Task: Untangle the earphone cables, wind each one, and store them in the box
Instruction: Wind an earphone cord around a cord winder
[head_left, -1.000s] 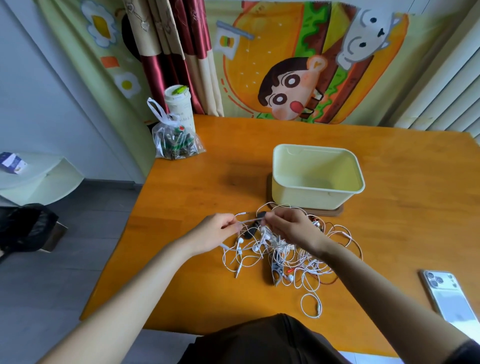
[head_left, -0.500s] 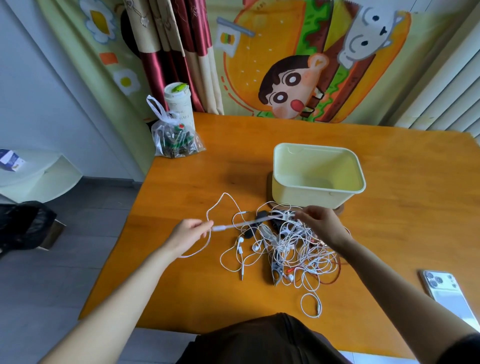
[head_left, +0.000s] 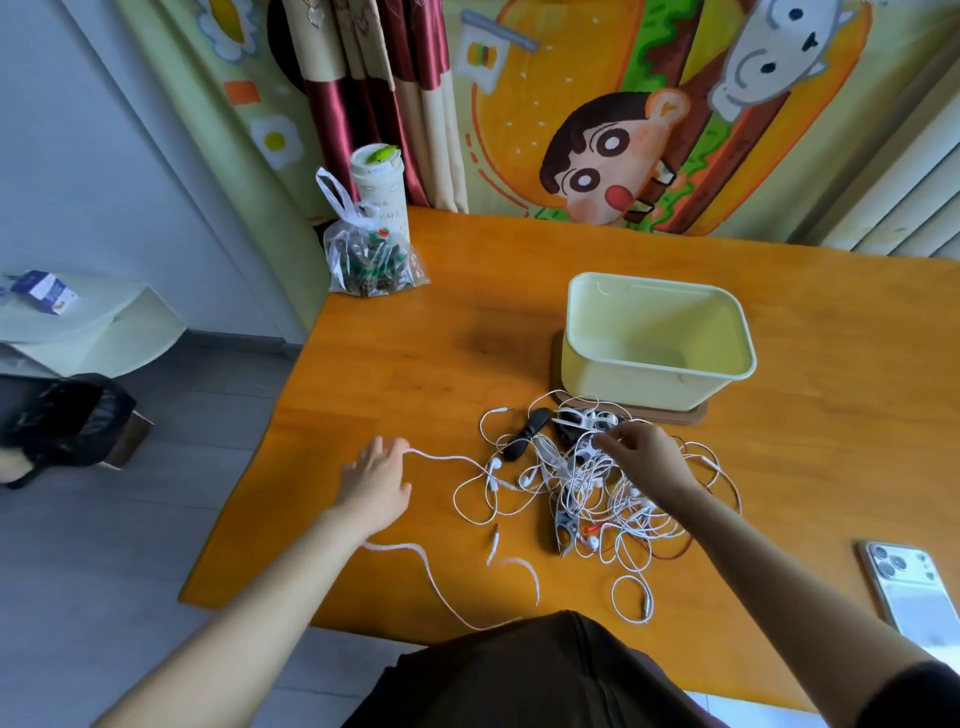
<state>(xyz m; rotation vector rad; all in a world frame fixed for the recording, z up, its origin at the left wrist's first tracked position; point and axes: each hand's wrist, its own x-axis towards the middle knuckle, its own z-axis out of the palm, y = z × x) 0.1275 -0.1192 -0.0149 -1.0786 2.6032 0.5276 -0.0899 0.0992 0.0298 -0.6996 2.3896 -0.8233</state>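
Two hands work on the tangle (head_left: 597, 488) of earphone cables; stage judged early, untangling only, no cable wound yet. Left hand (head_left: 376, 486) lies out to the left of the tangle; one white cable (head_left: 447, 460) enters at its fingertips and a further length trails from under the wrist toward the near edge of the worktop (head_left: 415, 364); fingers look loosely spread and are seen from the back, so whether they pinch the cable cannot be told; a position apart from the heap suits drawing a single strand out sideways. Right hand (head_left: 649, 462) sits on top of the tangle, fingers curled down and nipping strands at its far side; likely purpose: anchor the heap so it does not drag along with the drawn strand. Tangle lies on the worktop just in front of the box (head_left: 639, 379), with black clips (head_left: 524, 434) mixed in; box is open with nothing visible inside, probably set close for short transfers. Phone (head_left: 904, 587) lies well to the right, apart from the cables.
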